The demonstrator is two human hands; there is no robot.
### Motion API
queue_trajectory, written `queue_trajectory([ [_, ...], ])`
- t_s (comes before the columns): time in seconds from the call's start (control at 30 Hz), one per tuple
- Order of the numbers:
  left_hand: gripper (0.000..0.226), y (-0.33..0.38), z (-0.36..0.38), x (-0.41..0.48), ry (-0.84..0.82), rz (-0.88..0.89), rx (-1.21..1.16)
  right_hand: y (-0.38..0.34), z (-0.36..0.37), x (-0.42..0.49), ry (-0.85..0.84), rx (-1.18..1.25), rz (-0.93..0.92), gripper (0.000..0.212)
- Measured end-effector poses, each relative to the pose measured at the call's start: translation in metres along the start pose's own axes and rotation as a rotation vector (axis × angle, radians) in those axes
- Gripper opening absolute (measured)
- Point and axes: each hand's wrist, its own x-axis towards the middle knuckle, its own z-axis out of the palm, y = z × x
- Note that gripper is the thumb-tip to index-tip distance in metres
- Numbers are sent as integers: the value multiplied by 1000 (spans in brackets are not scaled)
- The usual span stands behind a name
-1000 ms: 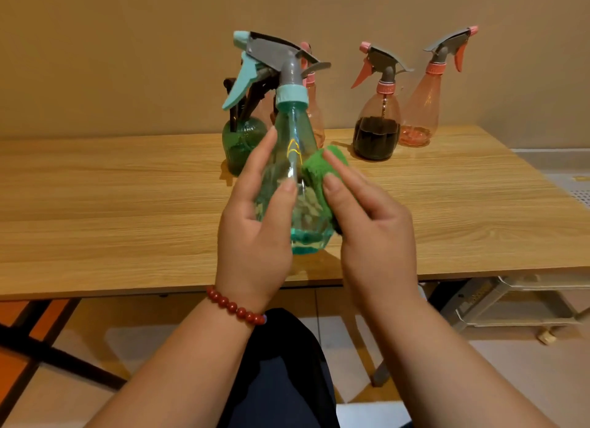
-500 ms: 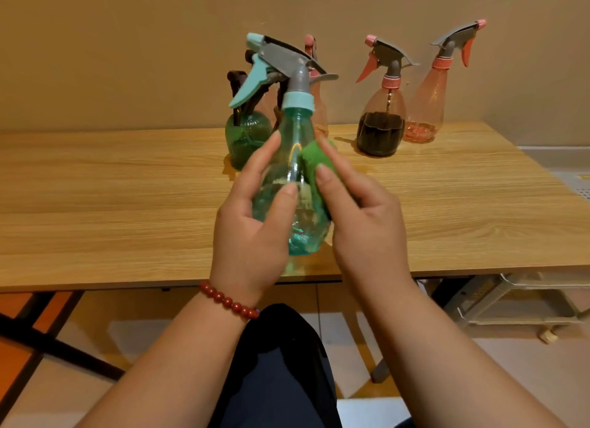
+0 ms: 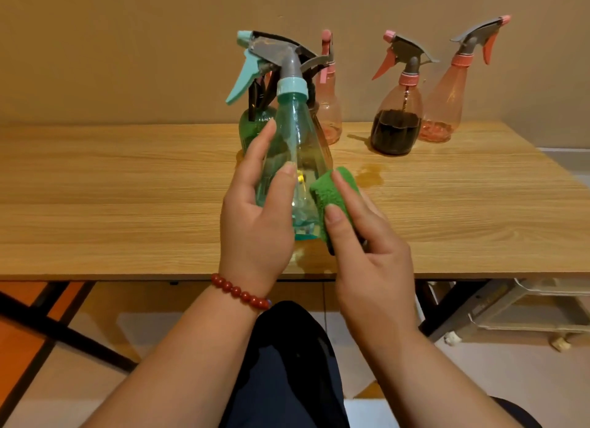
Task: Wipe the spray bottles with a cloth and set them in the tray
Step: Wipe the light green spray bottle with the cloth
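My left hand grips a clear teal spray bottle upright above the table's near edge, its teal trigger pointing left. My right hand pinches a folded green cloth and presses it against the bottle's lower right side. Behind it stand a green bottle and a pink bottle, both partly hidden. Further right stand a pink bottle with dark liquid and another pink bottle.
The wooden table runs left to right against a beige wall. A white wheeled tray rack sits low under the table's right end. Black table legs cross the floor at the left. My dark-clothed knee is below.
The cloth has slid down the bottle's right side from the shoulder to the lower body. My left hand keeps its hold on the bottle.
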Motion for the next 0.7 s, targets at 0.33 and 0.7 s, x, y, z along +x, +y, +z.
queue_trajectory([
  [0.33,41,3,12,-4,-17,-26,-7,5,8,4,39,30,-53,38],
  [0.7,54,16,15,-5,22,106,140,2,11,-2,88,79,-78,43],
])
